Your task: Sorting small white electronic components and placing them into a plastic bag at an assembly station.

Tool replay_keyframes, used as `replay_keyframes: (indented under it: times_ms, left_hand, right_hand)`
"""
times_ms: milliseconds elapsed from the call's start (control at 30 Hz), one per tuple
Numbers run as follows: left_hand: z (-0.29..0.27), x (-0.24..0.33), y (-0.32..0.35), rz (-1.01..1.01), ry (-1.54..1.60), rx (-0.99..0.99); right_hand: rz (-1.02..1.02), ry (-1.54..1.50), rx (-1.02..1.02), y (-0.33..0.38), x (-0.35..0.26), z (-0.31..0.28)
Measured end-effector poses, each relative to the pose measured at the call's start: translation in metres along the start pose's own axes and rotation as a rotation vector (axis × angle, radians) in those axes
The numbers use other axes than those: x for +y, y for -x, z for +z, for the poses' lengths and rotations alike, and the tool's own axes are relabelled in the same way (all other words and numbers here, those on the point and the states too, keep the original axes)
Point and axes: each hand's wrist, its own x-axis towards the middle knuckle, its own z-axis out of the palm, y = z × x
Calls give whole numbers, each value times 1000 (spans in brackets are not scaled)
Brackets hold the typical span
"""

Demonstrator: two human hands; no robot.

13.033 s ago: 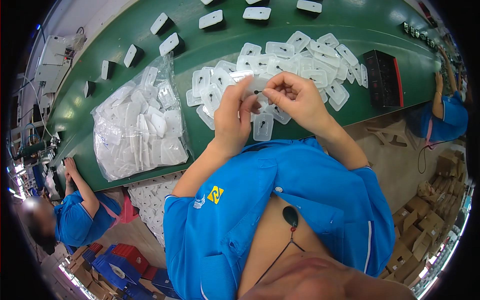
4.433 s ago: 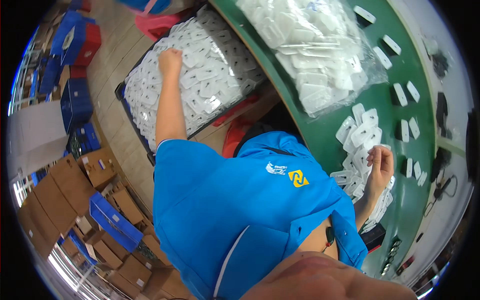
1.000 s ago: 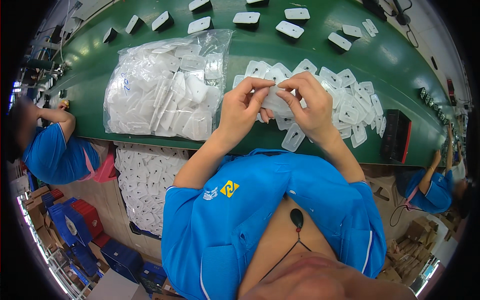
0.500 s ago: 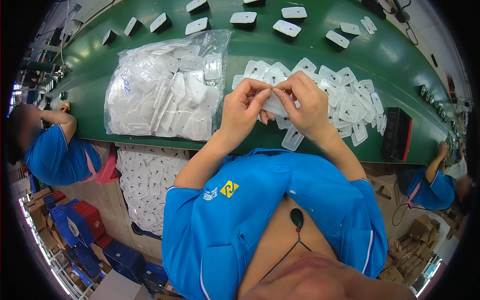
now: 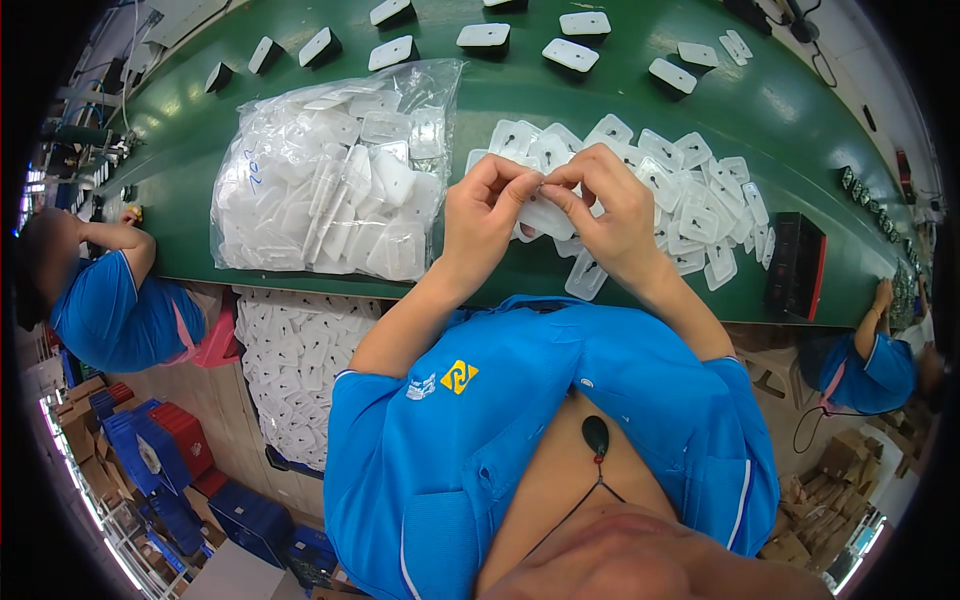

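Note:
My left hand [image 5: 482, 218] is closed in a pinch on a translucent white plastic plate [image 5: 548, 216] with rounded corners. The thumb and forefinger of my right hand [image 5: 615, 208] press together at the same spot, fingertip to fingertip with the left. Whatever tiny part lies between the right fingertips is too small to make out. Just beyond and to the right of my hands spreads a loose pile of similar white plates [image 5: 700, 215], many with a small black piece in the middle.
Left of my hands lies a clear bag of white plates [image 5: 330, 180] on the green table [image 5: 520, 95]. Black blocks with white tops [image 5: 572, 55] stand along the far side. A black and red box [image 5: 797, 268] is at right. Below the table's edge sits a bin of plates [image 5: 295, 375]. Co-workers sit at both sides.
The fingertips have shifted slightly and the held plate is now more exposed below them. The left hand's lower fingers have tucked behind the plate. Both hands remain in nearly the same place.

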Motion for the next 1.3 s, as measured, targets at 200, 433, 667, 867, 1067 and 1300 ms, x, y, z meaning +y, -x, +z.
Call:
replay_keyframes:
  times_ms: [200, 433, 667, 867, 1067, 1300]
  left_hand:
    - [2, -5, 0, 56, 1, 28]
    - [3, -2, 4, 44, 8, -27]
    - [3, -5, 6, 127, -38, -19]
    - [-2, -6, 6, 149, -88, -28]
    - [0, -5, 8, 50, 10, -42]
    - [-3, -7, 6, 189, -220, -74]
  right_hand:
    - [-58, 139, -3, 1, -4, 3]
    - [142, -172, -62, -1, -1, -2]
    - [175, -185, -172, -3, 0, -7]
    - [219, -259, -155, -1, 0, -6]
    - [29, -145, -37, -1, 1, -1]
    - [14, -21, -96, -2, 3, -8]
